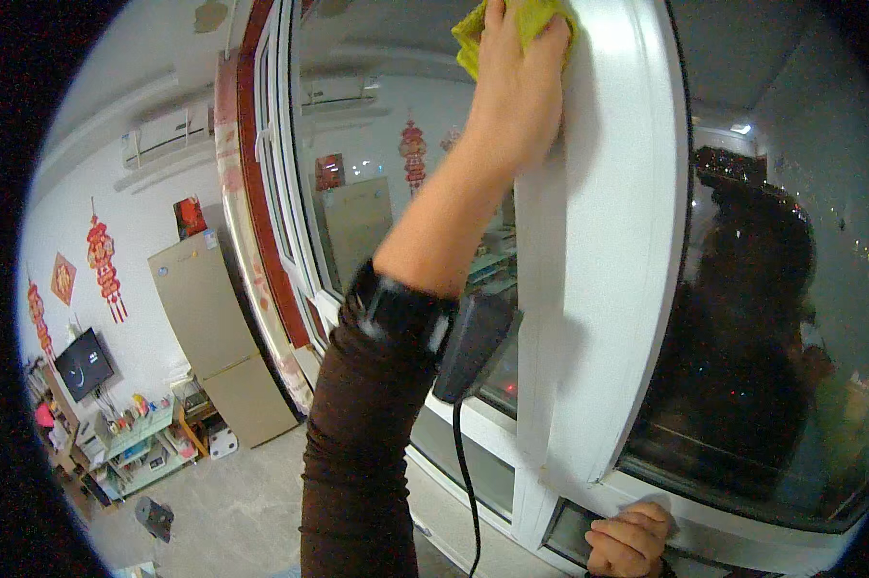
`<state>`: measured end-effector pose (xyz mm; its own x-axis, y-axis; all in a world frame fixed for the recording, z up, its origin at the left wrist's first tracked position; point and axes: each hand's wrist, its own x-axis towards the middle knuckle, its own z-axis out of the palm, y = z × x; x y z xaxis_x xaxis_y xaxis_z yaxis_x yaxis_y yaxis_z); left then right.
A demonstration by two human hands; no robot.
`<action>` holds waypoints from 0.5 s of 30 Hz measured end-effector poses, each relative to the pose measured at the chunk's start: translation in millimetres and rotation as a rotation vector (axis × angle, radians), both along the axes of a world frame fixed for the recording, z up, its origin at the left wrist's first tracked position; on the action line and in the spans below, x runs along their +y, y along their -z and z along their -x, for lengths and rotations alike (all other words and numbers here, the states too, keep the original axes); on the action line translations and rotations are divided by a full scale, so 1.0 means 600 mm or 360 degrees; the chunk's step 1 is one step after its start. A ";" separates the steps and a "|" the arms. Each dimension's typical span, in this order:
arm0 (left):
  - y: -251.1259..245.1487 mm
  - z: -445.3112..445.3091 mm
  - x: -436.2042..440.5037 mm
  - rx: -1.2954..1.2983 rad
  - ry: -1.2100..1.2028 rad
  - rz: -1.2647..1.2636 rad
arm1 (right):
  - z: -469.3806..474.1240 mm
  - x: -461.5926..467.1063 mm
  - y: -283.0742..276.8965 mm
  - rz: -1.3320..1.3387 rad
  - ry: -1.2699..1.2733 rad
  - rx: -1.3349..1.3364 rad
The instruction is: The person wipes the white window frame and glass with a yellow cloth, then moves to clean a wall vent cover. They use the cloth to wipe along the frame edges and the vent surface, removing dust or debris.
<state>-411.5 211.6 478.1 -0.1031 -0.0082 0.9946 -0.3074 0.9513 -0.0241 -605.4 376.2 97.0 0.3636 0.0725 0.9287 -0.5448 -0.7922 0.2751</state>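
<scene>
My left hand (522,87) reaches up at the top centre and presses a yellow-green cloth (470,45) against the window, next to the broad white frame post (611,238). A black strap (398,307) circles that forearm over the bunched dark sleeve. Beside the strap is a dark grey device (474,347), with a black cable (466,462) running down from it. Low on the right, my right hand (628,543) has its fingers curled against the lower window rail (723,522). Whether it grips the rail is hidden.
A dark glass pane (752,303) with reflections fills the right side. At left, a patterned curtain (243,238) hangs by open window sashes (279,166). Across the room stand a tall refrigerator (214,325), a wall-mounted screen (84,363) and a cluttered glass shelf unit (142,433).
</scene>
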 end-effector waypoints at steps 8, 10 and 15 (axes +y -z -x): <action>0.246 0.021 0.095 -0.0520 -0.0191 0.0398 | 0.008 0.019 -0.007 -0.0093 -0.0001 0.0079; 0.213 0.018 0.110 -0.0572 -0.0238 0.0409 | -0.008 0.024 -0.038 -0.0021 0.0007 -0.0001; 0.062 0.024 0.063 -0.0391 -0.0319 0.0742 | -0.040 0.004 -0.078 0.0366 -0.0106 -0.0275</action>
